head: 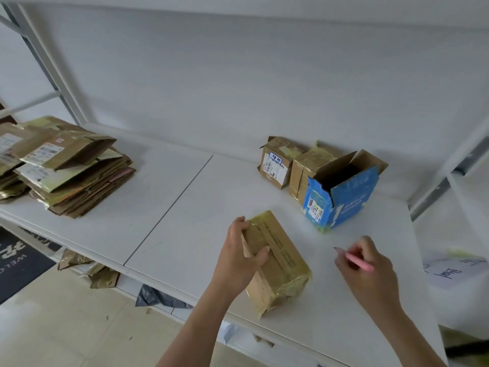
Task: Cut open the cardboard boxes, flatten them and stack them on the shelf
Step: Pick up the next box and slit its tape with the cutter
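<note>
A taped brown cardboard box (283,263) lies on the white shelf (172,234) near its front edge. My left hand (238,258) grips the box's left side, fingers over the far end and thumb on top. My right hand (367,266) hovers to the right of the box and holds a pink cutter (357,260), its tip pointing left toward the box without touching it. A stack of flattened boxes (68,168) sits at the shelf's left end.
An open blue box (344,197) stands at the back right, with two taped brown boxes (275,165) (307,170) behind it against the wall. Paper with writing (449,271) lies at the right. Cardboard scraps (90,268) and a grey bag (158,298) lie below the shelf.
</note>
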The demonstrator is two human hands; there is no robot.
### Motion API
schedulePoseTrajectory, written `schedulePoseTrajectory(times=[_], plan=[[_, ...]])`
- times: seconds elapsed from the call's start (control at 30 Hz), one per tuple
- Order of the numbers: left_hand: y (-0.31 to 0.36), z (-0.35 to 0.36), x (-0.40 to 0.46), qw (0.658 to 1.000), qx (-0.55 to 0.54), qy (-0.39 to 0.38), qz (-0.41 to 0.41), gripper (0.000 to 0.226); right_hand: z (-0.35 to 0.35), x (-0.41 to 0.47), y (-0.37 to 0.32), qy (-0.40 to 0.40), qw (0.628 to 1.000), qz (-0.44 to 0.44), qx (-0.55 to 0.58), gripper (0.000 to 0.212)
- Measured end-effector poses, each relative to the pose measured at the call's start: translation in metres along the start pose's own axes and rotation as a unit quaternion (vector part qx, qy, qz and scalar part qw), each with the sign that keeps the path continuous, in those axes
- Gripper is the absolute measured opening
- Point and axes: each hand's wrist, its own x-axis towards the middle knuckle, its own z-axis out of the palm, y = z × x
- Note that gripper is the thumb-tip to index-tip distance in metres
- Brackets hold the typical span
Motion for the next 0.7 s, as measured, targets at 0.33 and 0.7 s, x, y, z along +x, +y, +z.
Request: schedulePoseTrajectory(times=[0.33,0.7], plan=[[-0.012,0.013,0.001,0.998,-0.058,0.026,0.012,0.056,0.043,0.030,-0.105,-0.133,0.900,-0.033,0.413,0.011],[-0.021,0.036,0.008,0.985,-0.166,0.022,-0.039,0.052,0.063,0.044,-0.079,-0.176,0.918,-0.054,0.352,0.010]])
